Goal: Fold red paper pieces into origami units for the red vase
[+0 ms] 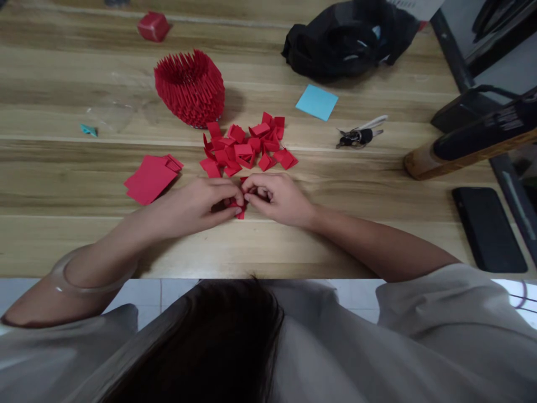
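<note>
Between my two hands, close to the table's front edge, is a small red paper piece [240,214], mostly hidden by fingers. My left hand [210,204] pinches it from the left, thumb and forefinger closed. From the right, my right hand [279,198] holds the same paper in a pinch, its other fingers curled. Just beyond them lies a loose heap of folded red paper pieces [244,152]. A stack of flat red paper sheets [151,178] rests left of my left hand. Behind the heap stands a round red vase-like form [195,92] built of many folded points.
Farther back are a red block-like packet [153,27] and a black plastic bag [344,42]. A blue paper sheet [317,102], keys [358,136], a dark bottle [470,137] and a phone [489,228] lie to the right. A small teal folded piece [88,130] is at left.
</note>
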